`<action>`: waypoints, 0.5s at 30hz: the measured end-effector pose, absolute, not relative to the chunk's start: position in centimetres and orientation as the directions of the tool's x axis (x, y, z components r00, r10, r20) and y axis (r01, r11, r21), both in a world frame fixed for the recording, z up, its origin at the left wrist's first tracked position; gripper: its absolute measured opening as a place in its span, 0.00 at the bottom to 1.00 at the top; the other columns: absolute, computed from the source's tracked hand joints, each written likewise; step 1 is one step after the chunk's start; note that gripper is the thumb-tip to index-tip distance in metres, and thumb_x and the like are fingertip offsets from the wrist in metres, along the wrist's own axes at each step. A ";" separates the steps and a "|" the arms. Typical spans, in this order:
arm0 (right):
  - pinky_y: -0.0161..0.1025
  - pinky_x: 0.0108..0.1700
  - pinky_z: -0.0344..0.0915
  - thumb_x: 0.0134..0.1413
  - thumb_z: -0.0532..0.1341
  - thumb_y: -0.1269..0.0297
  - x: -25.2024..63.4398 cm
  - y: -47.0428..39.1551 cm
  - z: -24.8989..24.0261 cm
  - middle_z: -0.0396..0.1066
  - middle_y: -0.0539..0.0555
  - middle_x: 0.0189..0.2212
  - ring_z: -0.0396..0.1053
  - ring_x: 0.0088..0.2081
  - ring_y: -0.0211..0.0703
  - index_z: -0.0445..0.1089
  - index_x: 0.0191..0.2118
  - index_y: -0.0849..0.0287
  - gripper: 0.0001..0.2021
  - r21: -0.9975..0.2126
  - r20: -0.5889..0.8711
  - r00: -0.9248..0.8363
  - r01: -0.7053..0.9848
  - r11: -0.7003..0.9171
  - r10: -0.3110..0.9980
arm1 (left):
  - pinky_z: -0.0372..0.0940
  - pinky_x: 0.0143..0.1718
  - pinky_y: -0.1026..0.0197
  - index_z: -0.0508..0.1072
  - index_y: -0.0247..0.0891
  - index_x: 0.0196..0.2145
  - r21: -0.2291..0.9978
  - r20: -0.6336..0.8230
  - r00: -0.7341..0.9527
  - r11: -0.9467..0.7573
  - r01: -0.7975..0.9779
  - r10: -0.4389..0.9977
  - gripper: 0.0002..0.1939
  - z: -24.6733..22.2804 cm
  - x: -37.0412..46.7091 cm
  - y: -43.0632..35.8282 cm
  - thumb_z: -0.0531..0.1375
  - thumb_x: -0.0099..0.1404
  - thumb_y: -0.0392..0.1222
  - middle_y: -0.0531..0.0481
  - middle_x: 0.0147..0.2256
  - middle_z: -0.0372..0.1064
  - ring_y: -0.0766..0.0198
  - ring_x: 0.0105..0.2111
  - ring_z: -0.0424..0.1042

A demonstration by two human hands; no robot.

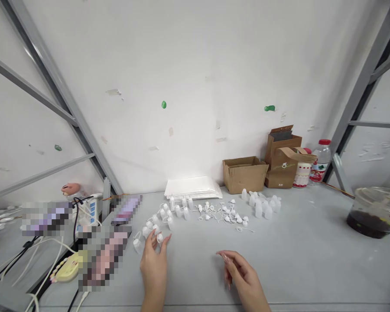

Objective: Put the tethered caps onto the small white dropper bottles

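Thumb and fingers of my left hand (154, 260) are around a small translucent bottle with a white cap (160, 238), whose lower part is hidden by the hand. Several similar capped bottles stand just beyond, among them a bottle (137, 245) with a looped strap at the left. To the right, my right hand (243, 277) hovers over the table with curled fingers, thumb and index together; nothing shows between them. Loose white caps with thin straps (227, 212) lie in a pile at the middle. Uncapped translucent bottles (258, 210) stand grouped to their right.
Behind are a stack of white sheets (193, 187), a cardboard box (246, 175), a brown paper bag (281, 167) and a red-capped bottle (320, 162). A cup of dark drink (372, 221) stands at right. Phones, cables and a power strip (88, 212) occupy the left.
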State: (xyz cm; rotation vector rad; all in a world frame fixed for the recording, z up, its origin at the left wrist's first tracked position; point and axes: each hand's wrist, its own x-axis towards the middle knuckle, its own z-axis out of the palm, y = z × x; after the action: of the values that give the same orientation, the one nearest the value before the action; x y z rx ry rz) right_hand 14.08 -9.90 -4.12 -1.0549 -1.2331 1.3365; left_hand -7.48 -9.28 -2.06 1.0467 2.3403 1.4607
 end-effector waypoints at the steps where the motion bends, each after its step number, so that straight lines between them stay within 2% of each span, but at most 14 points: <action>1: 0.34 0.24 0.62 0.47 0.56 0.46 14.1 -9.9 -4.1 0.62 0.48 0.15 0.61 0.20 0.39 0.73 0.34 0.58 0.20 -0.995 0.028 -0.124 -0.103 0.015 0.992 | 0.59 0.46 0.51 0.63 0.38 0.47 0.841 0.221 -0.734 0.255 0.477 0.642 0.24 -2.1 -7.5 -9.6 0.58 0.54 0.48 0.40 0.43 0.70 0.51 0.45 0.68; 3: 0.34 0.24 0.62 0.47 0.56 0.46 14.2 -9.8 -4.1 0.62 0.49 0.15 0.61 0.20 0.39 0.73 0.34 0.58 0.21 -0.995 0.027 -0.124 -0.100 0.015 0.992 | 0.58 0.47 0.49 0.64 0.39 0.47 0.819 0.328 -0.752 0.223 0.528 0.572 0.24 -2.2 -7.2 -10.4 0.58 0.54 0.49 0.41 0.45 0.68 0.50 0.46 0.66; 5: 0.34 0.24 0.62 0.47 0.56 0.46 14.1 -9.9 -4.2 0.62 0.49 0.15 0.62 0.20 0.39 0.73 0.34 0.59 0.20 -0.995 0.027 -0.120 -0.097 0.015 0.992 | 0.58 0.48 0.47 0.66 0.40 0.47 0.758 0.521 -0.757 0.195 0.623 0.393 0.24 -2.0 -6.6 -11.3 0.60 0.53 0.50 0.41 0.45 0.67 0.49 0.45 0.66; 7: 0.34 0.24 0.62 0.48 0.56 0.47 13.9 -10.0 -4.2 0.63 0.49 0.15 0.62 0.20 0.40 0.73 0.34 0.59 0.20 -0.995 0.029 -0.115 -0.098 0.018 0.993 | 0.58 0.48 0.49 0.69 0.39 0.44 0.661 0.706 -0.672 0.133 0.738 0.222 0.22 -1.5 -5.6 -12.1 0.63 0.50 0.47 0.41 0.40 0.67 0.51 0.41 0.66; 9: 0.34 0.25 0.62 0.49 0.56 0.48 13.7 -10.1 -4.3 0.62 0.48 0.16 0.62 0.20 0.39 0.72 0.35 0.59 0.19 -0.995 0.034 -0.112 -0.101 0.022 0.993 | 0.60 0.46 0.50 0.71 0.39 0.41 0.590 0.786 -0.595 0.081 0.803 0.169 0.20 -1.0 -4.2 -12.5 0.64 0.50 0.45 0.42 0.36 0.67 0.54 0.36 0.67; 11: 0.34 0.25 0.63 0.51 0.54 0.48 14.1 -10.0 -4.2 0.62 0.48 0.16 0.62 0.20 0.39 0.71 0.36 0.60 0.19 -0.996 0.043 -0.108 -0.086 0.033 0.993 | 0.61 0.44 0.51 0.70 0.39 0.41 0.566 0.799 -0.547 -0.005 0.824 0.251 0.17 -0.7 -2.8 -12.2 0.62 0.52 0.43 0.44 0.34 0.66 0.57 0.33 0.66; 13: 0.35 0.26 0.63 0.52 0.53 0.50 15.4 -9.2 -3.7 0.63 0.49 0.18 0.62 0.21 0.40 0.70 0.37 0.60 0.19 -0.997 0.082 -0.063 -0.015 0.081 0.995 | 0.63 0.39 0.54 0.70 0.40 0.40 0.586 0.739 -0.462 -0.128 0.800 0.490 0.14 -0.9 -1.5 -11.5 0.60 0.54 0.45 0.46 0.34 0.65 0.59 0.31 0.67; 15: 0.37 0.29 0.64 0.52 0.53 0.52 17.6 -7.7 -2.9 0.66 0.51 0.22 0.64 0.24 0.41 0.69 0.39 0.60 0.18 -0.973 0.184 0.051 0.150 0.175 0.982 | 0.65 0.35 0.57 0.70 0.41 0.39 0.661 0.560 -0.317 -0.182 0.728 0.765 0.13 -1.4 -0.3 -10.5 0.58 0.56 0.46 0.47 0.34 0.66 0.59 0.32 0.68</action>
State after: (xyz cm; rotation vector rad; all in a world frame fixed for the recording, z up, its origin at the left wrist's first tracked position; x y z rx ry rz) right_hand 17.61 -7.70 -2.90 -1.2068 -1.3464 0.9557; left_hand -0.29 -10.50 -1.38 1.8136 1.9850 1.5520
